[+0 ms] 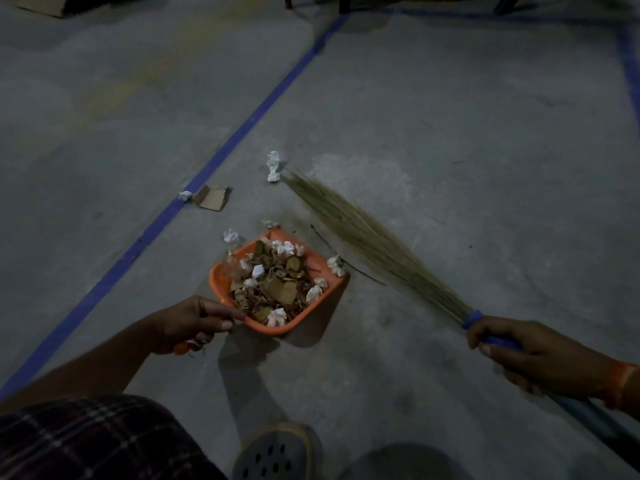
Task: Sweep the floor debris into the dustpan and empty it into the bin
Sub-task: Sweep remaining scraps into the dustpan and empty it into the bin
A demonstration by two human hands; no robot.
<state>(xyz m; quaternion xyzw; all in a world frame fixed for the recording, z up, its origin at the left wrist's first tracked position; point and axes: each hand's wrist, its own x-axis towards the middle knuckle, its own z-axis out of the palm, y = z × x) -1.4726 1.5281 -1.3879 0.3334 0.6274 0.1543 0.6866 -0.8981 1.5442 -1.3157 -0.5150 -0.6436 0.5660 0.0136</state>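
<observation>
Gripping the dustpan [277, 292] handle, the left hand [188, 323] has its fingers curled round the orange grip, thumb laid along the pan's rear edge. Right hand [519, 351] is wrapped round the broom [374, 247] at its blue collar, just below the bristles. Both hands hold tight; neither is spread.

Dustpan sits on the floor [450, 133] near frame centre, mouth toward 1 o'clock, rear edge toward 7. It is heaped with debris [273, 282]: brown scraps, dry leaves, crumpled white paper bits.

Broom runs from the right hand at 4 o'clock up to bristle tips at 12 o'clock of the pan, lying low over the floor beside the pan's right edge. Bristles look motion-blurred.

Loose on the floor:
- paper wad [273, 166] at 12 o'clock, touching the bristle tips
- cardboard scrap [213, 197] at 11 o'clock, just beside the blue line [221, 154]
- small paper bit [184, 195] on that line
- white bits at the pan's lip, left and right corners

Shoe [273, 452] at 6 o'clock, plaid cloth [86, 441] at 7. No bin in frame.
</observation>
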